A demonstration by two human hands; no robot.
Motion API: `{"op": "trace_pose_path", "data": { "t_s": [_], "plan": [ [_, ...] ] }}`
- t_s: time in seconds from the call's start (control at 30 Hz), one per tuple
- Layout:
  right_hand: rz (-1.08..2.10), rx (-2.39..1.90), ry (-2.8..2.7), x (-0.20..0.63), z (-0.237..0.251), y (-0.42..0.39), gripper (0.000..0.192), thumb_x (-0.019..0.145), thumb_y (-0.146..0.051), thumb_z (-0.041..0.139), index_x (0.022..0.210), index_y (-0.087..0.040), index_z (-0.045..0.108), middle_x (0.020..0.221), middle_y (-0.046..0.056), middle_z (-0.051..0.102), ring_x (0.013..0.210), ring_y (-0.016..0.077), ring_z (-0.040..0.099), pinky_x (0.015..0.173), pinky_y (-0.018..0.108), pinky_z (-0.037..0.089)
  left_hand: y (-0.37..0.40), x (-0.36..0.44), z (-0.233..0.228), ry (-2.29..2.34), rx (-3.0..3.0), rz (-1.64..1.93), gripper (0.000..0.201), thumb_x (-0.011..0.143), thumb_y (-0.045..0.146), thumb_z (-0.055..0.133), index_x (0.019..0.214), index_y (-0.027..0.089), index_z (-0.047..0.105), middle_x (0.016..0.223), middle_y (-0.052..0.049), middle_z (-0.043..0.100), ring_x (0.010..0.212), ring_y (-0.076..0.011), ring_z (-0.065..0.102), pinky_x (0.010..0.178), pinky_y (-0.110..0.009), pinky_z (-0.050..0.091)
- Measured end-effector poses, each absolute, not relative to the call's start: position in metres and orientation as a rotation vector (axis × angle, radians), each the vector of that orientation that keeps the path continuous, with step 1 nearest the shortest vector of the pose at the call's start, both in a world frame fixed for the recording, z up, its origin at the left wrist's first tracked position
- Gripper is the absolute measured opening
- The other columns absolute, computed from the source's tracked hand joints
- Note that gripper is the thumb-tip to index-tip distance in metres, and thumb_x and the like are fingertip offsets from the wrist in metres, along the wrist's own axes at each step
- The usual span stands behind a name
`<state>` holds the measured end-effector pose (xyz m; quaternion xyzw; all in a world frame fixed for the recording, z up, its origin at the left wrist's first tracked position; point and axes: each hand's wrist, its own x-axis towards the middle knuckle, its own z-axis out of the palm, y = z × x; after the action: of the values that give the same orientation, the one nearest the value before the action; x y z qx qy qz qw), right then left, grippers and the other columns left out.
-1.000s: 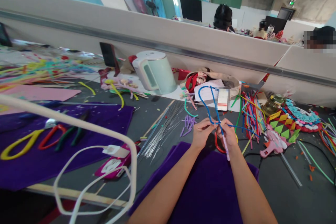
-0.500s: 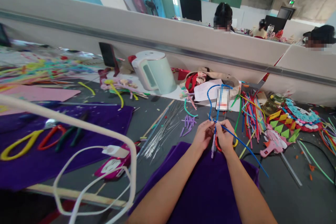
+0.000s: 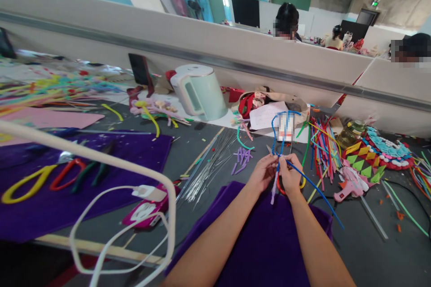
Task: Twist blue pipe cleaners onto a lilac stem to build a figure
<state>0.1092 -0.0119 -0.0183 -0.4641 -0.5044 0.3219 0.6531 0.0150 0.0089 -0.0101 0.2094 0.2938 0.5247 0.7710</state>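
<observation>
My left hand [image 3: 264,174] and my right hand [image 3: 291,174] meet in front of me, both with fingertips pinched on a shape of blue pipe cleaner [image 3: 273,136]. Its bent loops stand up above the fingers, and one long straight end slants down to the right past my right wrist. A lilac fuzzy stem [image 3: 273,193] hangs below the pinch, between the hands. Scissors with red and yellow handles [image 3: 303,182] lie partly hidden under my right hand. The exact crossing of the stems is covered by my fingers.
Purple cloth [image 3: 269,242] lies under my forearms. Thin wires [image 3: 205,170] and cut purple pieces [image 3: 241,158] are left of my hands. To the right are coloured stems [image 3: 325,148] and a pink glue gun [image 3: 352,181]. A kettle [image 3: 205,94] stands behind; a white cable [image 3: 171,224] loops at left.
The upright blue loops have shifted slightly right and tilted. Both hands stay pinched close together, with only small finger movement. The view has moved slightly.
</observation>
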Motion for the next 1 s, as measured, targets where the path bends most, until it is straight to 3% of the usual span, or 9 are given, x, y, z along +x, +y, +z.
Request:
{"op": "trace_pose_path", "data": {
  "t_s": [0.37,0.53,0.67,0.8,1.0],
  "plan": [
    [0.531,-1.153,-1.371,0.109,-0.025,-0.013,0.017,0.084,-0.036,0.052,0.076,-0.021,0.056,0.066,-0.001,0.064,0.058,0.0126,0.059,0.057,0.023,0.045,0.014,0.012,-0.020,0.653,0.398,1.191,0.018,0.058,0.015,0.071,0.069,0.015,0.057,0.059,0.006,0.058,0.051,-0.0061,0.054,0.053,-0.018,0.043],
    [0.432,-1.184,-1.508,0.108,-0.032,-0.013,0.016,0.083,-0.033,0.053,0.074,-0.021,0.058,0.063,-0.001,0.061,0.055,0.0117,0.057,0.057,0.023,0.043,0.016,0.009,-0.020,0.683,0.287,1.176,0.014,0.056,0.011,0.065,0.060,0.015,0.052,0.052,0.006,0.054,0.046,-0.0059,0.051,0.051,-0.018,0.044],
    [0.666,-1.099,-1.244,0.108,-0.022,-0.012,0.019,0.083,-0.037,0.055,0.072,-0.021,0.054,0.061,-0.003,0.058,0.052,0.0104,0.053,0.053,0.022,0.043,0.013,0.010,-0.015,0.650,0.336,1.136,0.015,0.060,0.012,0.068,0.070,0.014,0.057,0.059,0.004,0.058,0.049,-0.0064,0.054,0.050,-0.018,0.044],
    [0.972,-0.923,-0.949,0.111,-0.014,-0.008,0.026,0.080,-0.039,0.060,0.067,-0.020,0.047,0.047,-0.009,0.047,0.036,0.0058,0.038,0.038,0.018,0.032,0.010,0.013,-0.011,0.593,0.496,1.166,0.031,0.061,0.010,0.071,0.089,0.016,0.060,0.070,0.003,0.061,0.054,-0.0070,0.057,0.052,-0.018,0.047],
    [1.191,-0.816,-0.784,0.114,-0.015,-0.004,0.028,0.073,-0.037,0.068,0.067,-0.019,0.047,0.050,-0.008,0.051,0.037,0.0044,0.039,0.037,0.016,0.028,0.010,0.011,-0.009,0.573,0.570,1.271,0.030,0.057,0.005,0.072,0.083,0.017,0.061,0.074,0.004,0.061,0.061,-0.0072,0.059,0.061,-0.020,0.050]
  ]
}}
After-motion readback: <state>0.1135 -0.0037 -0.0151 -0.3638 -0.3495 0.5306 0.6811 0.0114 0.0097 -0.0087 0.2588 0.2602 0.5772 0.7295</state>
